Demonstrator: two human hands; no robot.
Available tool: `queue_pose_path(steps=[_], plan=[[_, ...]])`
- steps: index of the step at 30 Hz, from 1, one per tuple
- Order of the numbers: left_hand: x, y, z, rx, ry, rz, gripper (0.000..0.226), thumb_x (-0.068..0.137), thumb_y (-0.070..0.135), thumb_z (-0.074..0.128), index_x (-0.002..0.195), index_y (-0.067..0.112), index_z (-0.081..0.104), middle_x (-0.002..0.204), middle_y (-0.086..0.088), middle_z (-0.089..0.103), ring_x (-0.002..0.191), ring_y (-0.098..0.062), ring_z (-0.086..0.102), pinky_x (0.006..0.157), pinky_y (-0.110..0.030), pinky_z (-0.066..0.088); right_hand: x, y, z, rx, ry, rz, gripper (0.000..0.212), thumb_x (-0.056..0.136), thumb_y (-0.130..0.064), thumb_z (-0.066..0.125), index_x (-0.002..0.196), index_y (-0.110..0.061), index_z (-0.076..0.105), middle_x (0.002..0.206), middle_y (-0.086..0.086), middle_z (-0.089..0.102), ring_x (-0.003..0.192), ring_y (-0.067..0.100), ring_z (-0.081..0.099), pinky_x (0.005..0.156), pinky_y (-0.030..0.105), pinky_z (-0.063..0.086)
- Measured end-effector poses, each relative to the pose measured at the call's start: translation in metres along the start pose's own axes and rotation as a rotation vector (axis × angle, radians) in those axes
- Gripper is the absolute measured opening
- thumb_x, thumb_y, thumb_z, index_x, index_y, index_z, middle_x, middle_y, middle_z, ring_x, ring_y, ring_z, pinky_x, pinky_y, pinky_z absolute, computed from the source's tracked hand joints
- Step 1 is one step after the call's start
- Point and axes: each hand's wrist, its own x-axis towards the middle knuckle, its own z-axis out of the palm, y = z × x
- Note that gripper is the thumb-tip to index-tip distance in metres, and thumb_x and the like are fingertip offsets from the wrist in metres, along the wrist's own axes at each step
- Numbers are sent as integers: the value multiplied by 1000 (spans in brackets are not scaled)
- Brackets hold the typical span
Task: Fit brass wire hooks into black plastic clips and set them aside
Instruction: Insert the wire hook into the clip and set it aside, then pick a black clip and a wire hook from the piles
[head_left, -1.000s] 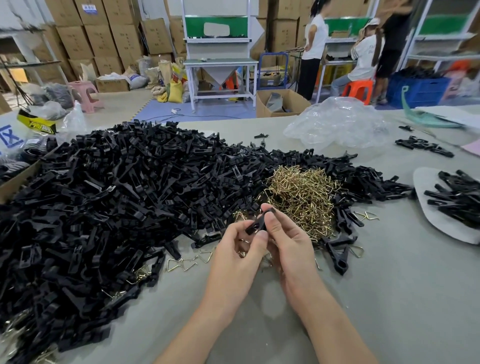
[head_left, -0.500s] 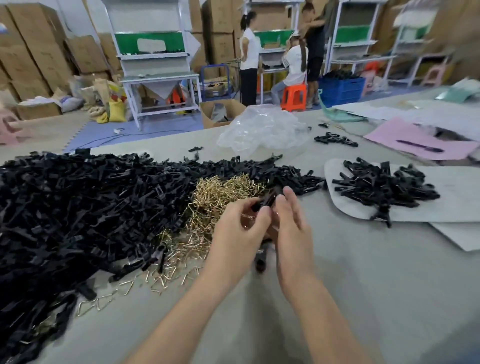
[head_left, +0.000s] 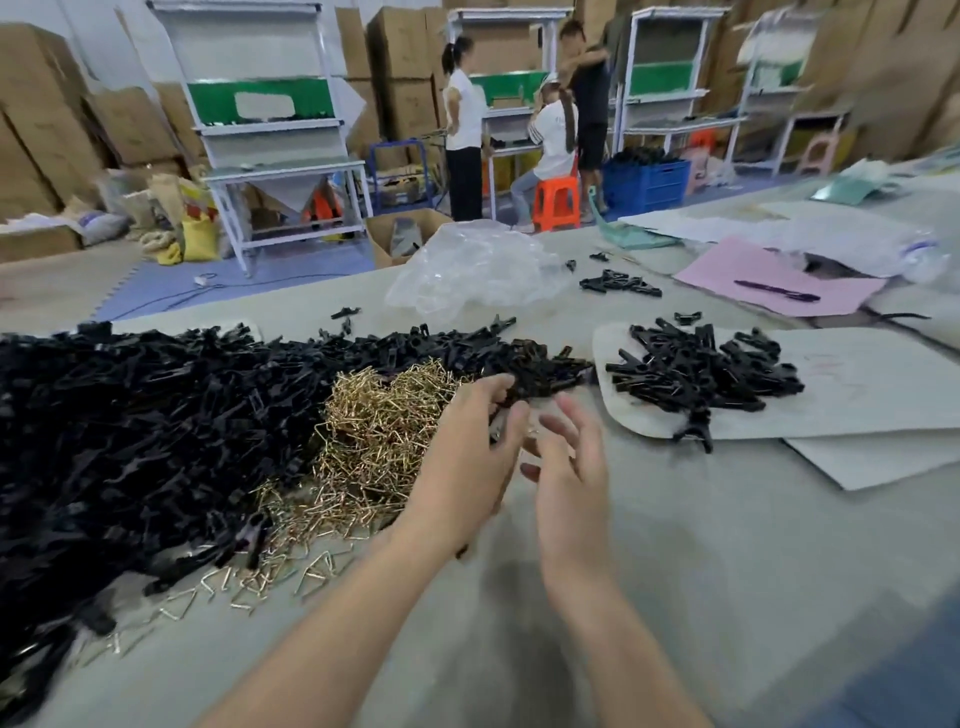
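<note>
Black plastic clip sits, apparently pinched, in the left hand, centrally above the bench; blur hides its axis. Right hand, spread and empty alongside, is nearer the finished pile toward the right edge.

Bent brass wire hooks mounded beside a heap of black plastic clips
The heap spreads left of the hooks; a smaller clip pile lies well right; a single clip, blurred, is pinched in the left hand just right.

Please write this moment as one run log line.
left hand: grips black clip | right hand: open, fingers spread | hook pile: beside left hand
</note>
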Motion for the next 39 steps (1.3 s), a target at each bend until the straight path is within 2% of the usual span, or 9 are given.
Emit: queue_pose_path(steps=[2, 5, 11, 14, 16, 20, 28, 34, 39], plan=[[-34, -32, -30, 204, 54, 12, 39, 100, 36, 52, 137, 24, 51, 129, 10, 54, 121, -3, 47, 106, -22, 36, -14, 11, 13, -75, -63, 0, 35, 101, -15, 47, 113, -47, 56, 121, -17, 61, 101, 1, 63, 92, 30, 50], [-80, -71, -70, 453, 122, -19, 40, 95, 30, 61, 134, 20, 57, 129, 4, 57, 122, -17, 51, 106, -35, 40, -31, 23, 39, -234, -152, -54, 38, 98, -12, 47, 116, -45, 55, 118, -17, 59, 96, 0, 60, 89, 22, 47], [-119, -107, -108, 609, 194, -156, 43, 94, 36, 65, 132, 19, 61, 132, 3, 60, 126, -22, 52, 108, -38, 38, -57, 51, 86, -845, -327, -473, 41, 97, -15, 54, 136, -23, 56, 133, -1, 55, 129, 19, 49, 114, 37, 36], [-113, -111, -108, 693, 190, -184, 45, 94, 42, 61, 136, 23, 59, 133, 4, 61, 128, -21, 49, 107, -39, 37, -59, 64, 97, -1136, -393, -514, 46, 99, -26, 54, 144, -25, 50, 153, 5, 42, 148, 29, 29, 124, 51, 13], [-107, -113, -108, 731, 195, -204, 47, 95, 46, 57, 138, 26, 57, 134, 5, 59, 129, -20, 48, 106, -39, 36, -56, 68, 99, -1220, -410, -523, 44, 96, -28, 61, 140, -23, 56, 153, 8, 43, 148, 34, 31, 121, 56, 19], [-101, -119, -110, 765, 291, -264, 44, 94, 44, 59, 132, 23, 62, 135, 0, 60, 127, -25, 51, 103, -43, 36, -53, 70, 99, -1237, -347, -597, 36, 89, -26, 70, 125, -21, 67, 141, 8, 57, 138, 35, 47, 110, 53, 43], [-104, -119, -113, 749, 312, -251, 28, 91, 29, 67, 117, 19, 68, 113, 1, 68, 111, -26, 58, 88, -42, 47, -49, 68, 94, -1089, -350, -593, 8, 92, -18, 70, 98, -22, 68, 120, -2, 64, 126, 26, 52, 105, 39, 43], [-104, -119, -117, 656, 277, -230, 33, 98, 22, 58, 130, 21, 60, 117, 3, 61, 110, -22, 50, 96, -35, 43, -47, 64, 90, -933, -369, -567, 17, 93, -10, 68, 103, -24, 68, 105, -11, 61, 104, 10, 46, 93, 25, 40], [-104, -120, -116, 567, 279, -239, 35, 98, 10, 52, 131, 19, 59, 116, 2, 57, 107, -18, 46, 95, -34, 45, -44, 63, 88, -832, -403, -494, 20, 97, -4, 59, 107, -19, 68, 104, -8, 55, 85, 17, 59, 76, 24, 45]])
